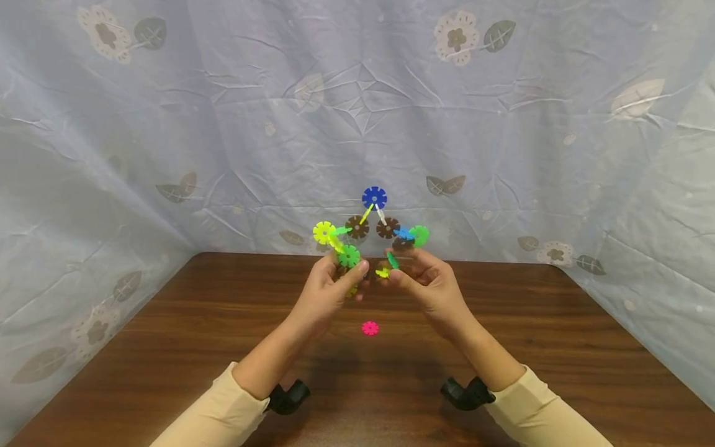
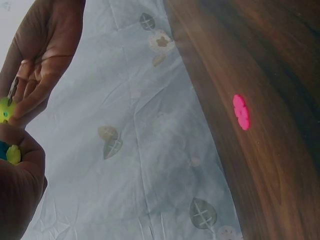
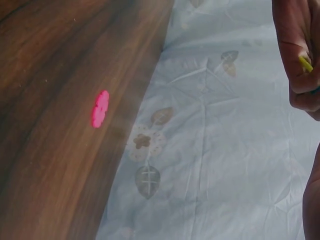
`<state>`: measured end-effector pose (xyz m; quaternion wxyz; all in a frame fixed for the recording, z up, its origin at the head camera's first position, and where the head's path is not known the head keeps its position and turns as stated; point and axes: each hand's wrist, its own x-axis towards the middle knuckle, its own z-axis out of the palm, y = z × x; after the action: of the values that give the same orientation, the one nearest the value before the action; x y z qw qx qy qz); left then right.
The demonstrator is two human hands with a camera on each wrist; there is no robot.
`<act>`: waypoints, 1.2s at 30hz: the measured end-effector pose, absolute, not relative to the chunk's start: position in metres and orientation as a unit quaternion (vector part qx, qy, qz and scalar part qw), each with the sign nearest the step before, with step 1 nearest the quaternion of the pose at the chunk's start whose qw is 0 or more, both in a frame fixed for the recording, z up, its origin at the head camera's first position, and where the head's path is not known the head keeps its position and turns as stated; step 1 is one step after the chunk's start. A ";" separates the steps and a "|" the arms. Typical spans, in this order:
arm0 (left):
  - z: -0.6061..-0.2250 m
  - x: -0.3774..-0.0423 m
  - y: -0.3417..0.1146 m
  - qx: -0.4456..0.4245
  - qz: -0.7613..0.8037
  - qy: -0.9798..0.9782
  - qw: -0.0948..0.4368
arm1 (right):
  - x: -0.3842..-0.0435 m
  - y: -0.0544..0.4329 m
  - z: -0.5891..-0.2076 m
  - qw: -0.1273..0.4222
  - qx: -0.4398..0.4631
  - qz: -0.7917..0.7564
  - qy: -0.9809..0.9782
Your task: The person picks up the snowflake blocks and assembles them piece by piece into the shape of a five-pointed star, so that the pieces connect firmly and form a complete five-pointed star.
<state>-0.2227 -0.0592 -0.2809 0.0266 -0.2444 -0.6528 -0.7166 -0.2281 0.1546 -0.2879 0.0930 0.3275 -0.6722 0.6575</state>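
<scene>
A chain of joined notched plastic discs is held up above the table, its dark blue disc [image 1: 374, 198] at the top. Brown discs [image 1: 357, 227], yellow, green and light blue discs slope down both sides. My left hand [image 1: 326, 288] grips the lower left end, thumb near a green disc [image 1: 349, 256]. Opposite, my right hand [image 1: 432, 288] pinches the lower right end by a teal-green disc [image 1: 393, 260]; a small yellow disc [image 1: 382, 272] shows at its fingertips. The fingers hide parts of both ends. In the left wrist view, bits of yellow disc [image 2: 13, 154] show between the fingers.
A loose pink disc [image 1: 370, 328] lies on the brown wooden table [image 1: 234, 335], below and between the hands. Pale floral cloth [image 1: 268, 155] hangs behind the table and at both sides. Black curved wrist pieces [image 1: 289, 397] sit under the cuffs.
</scene>
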 end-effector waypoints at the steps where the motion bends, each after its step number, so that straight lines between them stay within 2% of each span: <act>1: -0.280 -0.223 -0.060 -0.246 -0.716 -0.653 0.026 | -0.228 0.155 -0.286 0.093 0.328 0.654 -0.675; 7: -0.276 -0.223 -0.066 -0.257 -0.697 -0.669 0.028 | -0.228 0.159 -0.282 0.071 0.329 0.639 -0.691; 20: -0.269 -0.227 -0.077 -0.262 -0.688 -0.676 0.025 | -0.234 0.164 -0.282 -0.044 0.381 0.641 -0.664; 28: -0.268 -0.228 -0.079 -0.248 -0.697 -0.672 0.022 | -0.244 0.184 -0.275 -0.151 0.364 0.589 -0.706; 29: -0.268 -0.228 -0.079 -0.248 -0.697 -0.673 0.021 | -0.244 0.187 -0.274 -0.145 0.359 0.579 -0.717; 31: -0.267 -0.228 -0.081 -0.248 -0.695 -0.675 0.016 | -0.244 0.192 -0.271 -0.099 0.345 0.563 -0.744; 36: -0.267 -0.229 -0.083 -0.251 -0.682 -0.687 -0.002 | -0.242 0.194 -0.267 0.091 0.307 0.561 -0.764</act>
<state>-0.2295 -0.0827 -0.2675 -0.0021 -0.2508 -0.6869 -0.6821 -0.2423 0.1940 -0.2669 0.0908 0.3069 -0.7636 0.5608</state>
